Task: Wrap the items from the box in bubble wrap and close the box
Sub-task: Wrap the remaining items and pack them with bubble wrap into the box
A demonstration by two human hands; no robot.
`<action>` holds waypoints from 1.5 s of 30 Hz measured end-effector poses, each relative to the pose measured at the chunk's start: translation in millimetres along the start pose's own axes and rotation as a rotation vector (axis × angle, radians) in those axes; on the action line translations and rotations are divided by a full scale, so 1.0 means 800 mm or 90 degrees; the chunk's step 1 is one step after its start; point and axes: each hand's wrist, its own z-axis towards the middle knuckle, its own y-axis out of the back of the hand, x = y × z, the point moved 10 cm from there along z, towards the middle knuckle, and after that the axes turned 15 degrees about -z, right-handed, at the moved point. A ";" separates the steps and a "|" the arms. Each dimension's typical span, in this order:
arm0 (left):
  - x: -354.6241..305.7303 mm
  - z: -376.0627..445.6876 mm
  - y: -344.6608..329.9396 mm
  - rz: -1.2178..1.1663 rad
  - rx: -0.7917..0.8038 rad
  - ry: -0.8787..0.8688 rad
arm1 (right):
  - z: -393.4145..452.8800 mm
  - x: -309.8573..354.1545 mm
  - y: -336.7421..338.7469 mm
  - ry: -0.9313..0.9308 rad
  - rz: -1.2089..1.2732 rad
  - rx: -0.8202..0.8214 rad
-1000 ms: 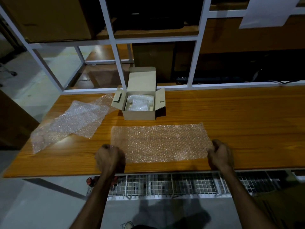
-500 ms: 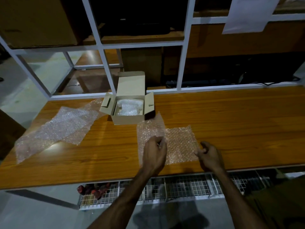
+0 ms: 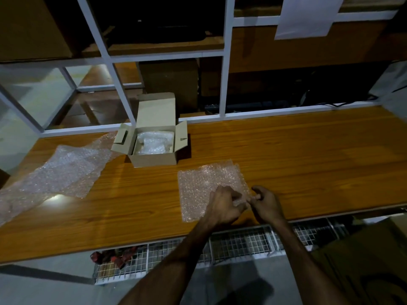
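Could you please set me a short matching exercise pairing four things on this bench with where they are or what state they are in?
Things:
1. box
2. folded wrap
3. loose wrap
4. paper sheet

States:
A. hanging on the shelf frame
B. spread flat, left of the box
C. open, wrapped items inside
D. pinched by both hands

Pairs: 1-C, 2-D, 3-B, 4-A

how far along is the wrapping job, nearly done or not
Nearly. Done: wrapped bundles already sit in the open box. In hand: both hands, left and right, pinch a folded sheet. Left: closing the lid; a spare sheet lies unused.
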 end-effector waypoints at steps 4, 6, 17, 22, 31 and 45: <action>0.017 -0.012 0.015 0.000 -0.068 -0.035 | 0.003 -0.008 0.003 -0.018 -0.007 -0.012; 0.030 -0.021 0.039 0.045 -0.166 -0.029 | 0.003 -0.006 0.008 -0.023 -0.046 -0.048; 0.117 -0.047 0.065 0.303 0.012 0.172 | -0.023 0.175 -0.093 0.357 -0.356 -0.040; 0.125 -0.053 0.067 0.349 0.063 0.171 | -0.002 0.142 -0.132 0.340 -0.483 0.051; 0.137 -0.080 0.090 0.338 0.029 0.233 | 0.021 0.065 -0.078 0.193 -0.506 -0.024; 0.126 -0.130 0.163 0.249 -0.266 0.342 | -0.003 0.033 -0.026 0.094 -0.182 -0.156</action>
